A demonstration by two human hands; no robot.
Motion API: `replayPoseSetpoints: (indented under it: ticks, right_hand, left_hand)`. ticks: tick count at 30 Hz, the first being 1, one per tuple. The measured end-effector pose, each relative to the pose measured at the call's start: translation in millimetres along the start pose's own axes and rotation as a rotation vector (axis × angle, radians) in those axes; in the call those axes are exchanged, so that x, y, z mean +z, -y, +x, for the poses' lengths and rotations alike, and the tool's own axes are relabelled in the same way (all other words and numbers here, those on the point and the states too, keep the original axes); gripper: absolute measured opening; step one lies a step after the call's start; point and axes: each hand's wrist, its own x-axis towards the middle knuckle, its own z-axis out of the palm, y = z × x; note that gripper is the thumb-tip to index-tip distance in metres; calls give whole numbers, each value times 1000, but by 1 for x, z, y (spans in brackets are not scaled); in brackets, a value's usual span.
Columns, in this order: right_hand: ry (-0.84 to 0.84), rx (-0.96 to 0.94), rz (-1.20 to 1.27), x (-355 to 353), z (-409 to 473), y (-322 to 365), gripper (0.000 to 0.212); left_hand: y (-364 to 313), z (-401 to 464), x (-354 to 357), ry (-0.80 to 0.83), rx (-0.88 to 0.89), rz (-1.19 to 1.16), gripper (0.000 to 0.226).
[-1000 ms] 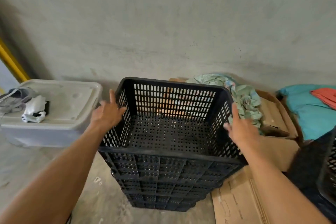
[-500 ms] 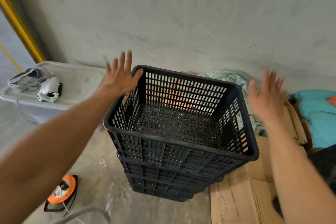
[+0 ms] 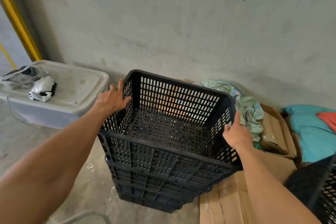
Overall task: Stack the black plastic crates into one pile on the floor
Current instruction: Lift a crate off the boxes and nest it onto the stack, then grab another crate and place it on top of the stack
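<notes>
Both hands [image 3: 112, 99] regrip top crate [image 3: 174, 114] sides.

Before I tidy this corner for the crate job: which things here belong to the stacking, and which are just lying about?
Job: black crate pile, top crate, another crate at the right edge.

Lying about: lidded plastic tub, cardboard boxes, green cloth, teal fabric.

A second black crate [image 3: 327, 196] is cut off at the lower right edge; the left fingers [image 3: 125, 99] curl behind the top crate's [image 3: 171, 125] wall.
</notes>
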Motion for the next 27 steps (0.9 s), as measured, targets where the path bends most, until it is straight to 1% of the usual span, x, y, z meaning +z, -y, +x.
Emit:
replayPoseSetpoints:
  ticks: [3,11,13,17,19,21,24,27]
  right_hand:
    - [-1,2,-16,3,0,-1,75]
    - [-36,4,67,0,-4,-3,77]
    - [-37,2,162,-1,-6,-6,77]
    - [-45,41,490,-7,-13,-15,68]
    - [-52,46,510,-12,-18,-25,68]
    - [-33,76,507,-19,-23,-43,70]
    - [-58,160,541,-37,-29,-90,72]
    - [-145,271,550,-55,-42,-155,70]
  left_hand:
    - [0,-3,1,-18,-1,24,90]
    - [-8,-7,-12,69,-4,7,91]
    - [-8,-7,-14,91,-9,33,94]
    - [-25,8,-28,113,-53,290,99]
    - [-54,19,-41,75,-20,356,94]
    - [-95,29,-57,8,70,359,89]
    - [-177,37,-81,-96,244,288,85]
    - [-277,28,-94,-134,453,183,81]
